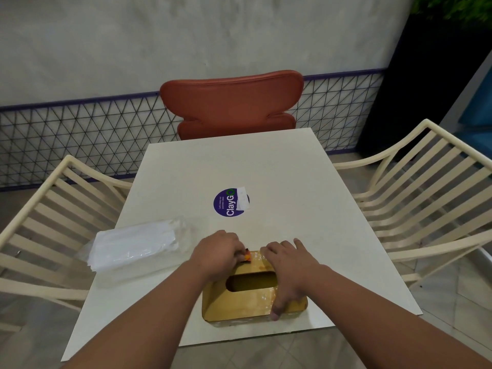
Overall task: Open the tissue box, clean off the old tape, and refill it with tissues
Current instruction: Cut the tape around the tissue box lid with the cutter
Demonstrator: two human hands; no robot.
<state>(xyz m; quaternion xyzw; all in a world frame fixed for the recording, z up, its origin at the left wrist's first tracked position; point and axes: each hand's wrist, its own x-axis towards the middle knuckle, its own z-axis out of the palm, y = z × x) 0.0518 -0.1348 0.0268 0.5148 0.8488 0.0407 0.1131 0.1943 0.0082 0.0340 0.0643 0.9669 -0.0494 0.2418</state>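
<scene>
The wooden tissue box [254, 288] sits on the near part of the white desk [292, 182], its oval slot facing up. Shiny old tape [262, 259] still shows on its far end and across the lid.

The left hand [217, 253] has its fingers curled tight on a small red and orange tool [247, 255], maybe a cutter, at the far left corner of the box. The right hand [288, 272] lies on the lid with its fingers spread and mostly straight, and its thumb hooks over the near edge. It presses the box and pinches nothing.

The step looks like cutting or scraping the tape. It would go well with small, slow strokes, the blade kept away from the right hand, and the box held flat.

A plastic pack of tissues [135, 245] waits just left of the box. A purple ClayGo sticker [230, 203] lies farther back. 1 red chair [233, 105] and 2 cream chairs stand around.
</scene>
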